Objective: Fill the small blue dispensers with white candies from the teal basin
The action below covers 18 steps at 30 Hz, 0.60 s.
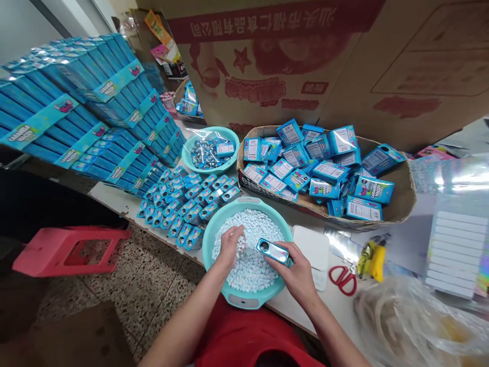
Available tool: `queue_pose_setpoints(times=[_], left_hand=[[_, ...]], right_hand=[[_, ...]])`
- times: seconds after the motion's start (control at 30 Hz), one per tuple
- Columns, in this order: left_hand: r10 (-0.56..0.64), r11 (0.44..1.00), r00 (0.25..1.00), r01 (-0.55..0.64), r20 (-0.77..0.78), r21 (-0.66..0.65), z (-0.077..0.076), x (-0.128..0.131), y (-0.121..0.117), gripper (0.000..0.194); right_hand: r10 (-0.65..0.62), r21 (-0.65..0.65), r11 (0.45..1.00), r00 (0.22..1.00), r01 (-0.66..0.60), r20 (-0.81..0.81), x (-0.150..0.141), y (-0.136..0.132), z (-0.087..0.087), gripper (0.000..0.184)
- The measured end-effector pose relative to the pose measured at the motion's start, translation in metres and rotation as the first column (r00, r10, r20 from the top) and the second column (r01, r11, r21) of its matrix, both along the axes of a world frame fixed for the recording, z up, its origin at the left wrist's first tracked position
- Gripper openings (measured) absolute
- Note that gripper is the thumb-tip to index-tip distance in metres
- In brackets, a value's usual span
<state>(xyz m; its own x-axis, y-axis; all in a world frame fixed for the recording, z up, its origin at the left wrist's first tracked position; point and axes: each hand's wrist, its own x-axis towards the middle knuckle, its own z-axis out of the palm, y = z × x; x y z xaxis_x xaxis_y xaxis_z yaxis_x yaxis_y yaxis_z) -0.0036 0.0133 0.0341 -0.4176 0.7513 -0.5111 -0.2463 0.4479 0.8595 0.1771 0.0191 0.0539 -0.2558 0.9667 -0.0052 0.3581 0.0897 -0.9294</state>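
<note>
A turquoise basin (209, 255) full of small white and pale blue candies (248, 275) stands in front of me. My left hand (229, 247) is down in the basin, its fingers curled around some of the candies; the fingertips are partly hidden. Over the basin's right side, my right hand (296, 267) grips a small blue candy box (273, 251) between thumb and fingers. The box is tilted, and a round dark hole shows in its end facing me.
Rows of similar boxes (191, 204) stand left of the basin, before tall stacks of packed boxes (110, 92). Behind are a second basin (187, 158) and a cardboard tray (408, 199) heaped with boxes. Red scissors (344, 280), a yellow tool (377, 262) and a plastic bag (416, 321) lie right.
</note>
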Motion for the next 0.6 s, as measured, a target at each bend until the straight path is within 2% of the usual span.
queue_pose_setpoints(times=[0.07,0.13,0.2,0.33,0.6], left_hand=[[0.117,0.984,0.959,-0.146,0.26,0.098,0.023,0.007,0.003,0.034],[0.147,0.955,0.919,-0.229,0.365,0.19,0.042,0.013,0.006,0.031],[0.186,0.923,0.897,-0.299,0.402,0.241,0.052,0.017,0.008,0.027],[0.266,0.885,0.886,-0.381,0.38,0.267,0.056,0.019,0.01,0.025],[0.276,0.898,0.907,-0.361,0.318,0.251,0.057,0.023,0.014,0.028]], right_hand=[[0.042,0.03,0.999,0.999,-0.043,0.016,-0.01,-0.001,-0.003,0.028],[0.09,0.051,0.994,0.995,-0.092,0.032,-0.02,-0.002,-0.004,0.026],[0.125,0.067,0.99,0.991,-0.128,0.041,-0.029,-0.003,-0.002,0.025],[0.119,0.095,0.988,0.991,-0.125,0.06,-0.038,-0.005,0.007,0.025],[0.13,0.055,0.989,0.985,-0.137,0.111,-0.033,-0.002,0.012,0.026]])
